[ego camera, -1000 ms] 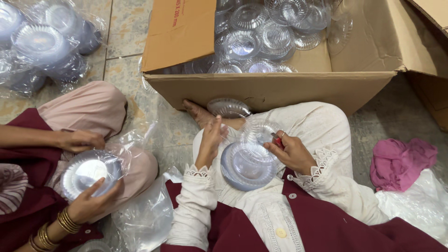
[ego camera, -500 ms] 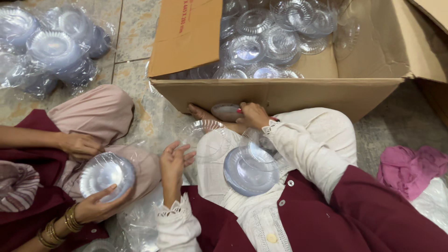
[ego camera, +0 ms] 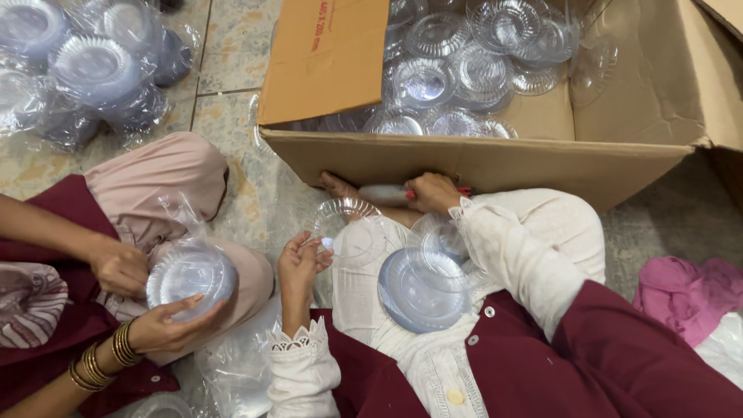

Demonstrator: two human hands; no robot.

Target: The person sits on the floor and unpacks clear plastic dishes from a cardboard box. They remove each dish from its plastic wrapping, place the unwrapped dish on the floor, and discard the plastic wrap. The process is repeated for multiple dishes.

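My left hand (ego camera: pixel 300 262) pinches the rim of a single clear ribbed plastic plate (ego camera: pixel 352 226), held over my lap. On my lap rests a stack of bluish clear plates (ego camera: pixel 422 290), with a loose clear plate (ego camera: pixel 443 234) lying on top of it. My right hand (ego camera: pixel 433 192) reaches forward to the foot of the cardboard box (ego camera: pixel 480 164) and closes on a clear plate (ego camera: pixel 383 193) lying there beside my bare foot (ego camera: pixel 337 186). Something small and red (ego camera: pixel 463 190) shows at my right wrist.
The open box holds several clear plates (ego camera: pixel 464 70). At left a co-worker's hands (ego camera: pixel 159 325), with gold bangles, hold a bagged stack of plates (ego camera: pixel 192 272). Bagged plate stacks (ego camera: pixel 93 73) lie on the tiled floor at top left. Pink cloth (ego camera: pixel 685 294) lies at right.
My right hand left the lap stack and reached forward to the plate by the box. My left hand drew back and down to the left with a clear plate.
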